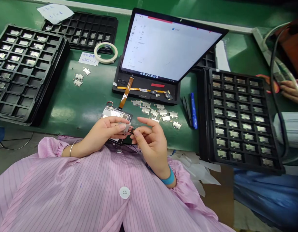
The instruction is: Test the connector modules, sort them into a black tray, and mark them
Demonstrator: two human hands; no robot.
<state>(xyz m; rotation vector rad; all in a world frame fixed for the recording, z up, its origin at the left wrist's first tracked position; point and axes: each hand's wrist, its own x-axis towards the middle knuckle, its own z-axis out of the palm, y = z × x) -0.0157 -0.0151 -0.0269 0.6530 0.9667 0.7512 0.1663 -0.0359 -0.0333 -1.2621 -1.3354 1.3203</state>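
My left hand [104, 130] pinches a small silver circuit module [126, 128] between thumb and fingers, just over a larger circuit board [112, 112]. Beside it, my right hand [151, 137] has thumb and index finger closed on a thin black cable [132, 130], whose end meets the module's edge; whether it is plugged in I cannot tell. An orange flat ribbon cable [126, 93] runs from the larger board up to a lit screen [168, 45] propped on a black base. Several loose silver modules [163, 112] lie right of the board.
Black trays of modules stand at left [23, 77] and right [241, 119], another tray [91, 24] behind. A tape roll [105, 60], labels, tweezers [186, 111] and a blue pen [193, 111] lie on the green table [66, 103]. Another person's hand [291, 90] is at far right.
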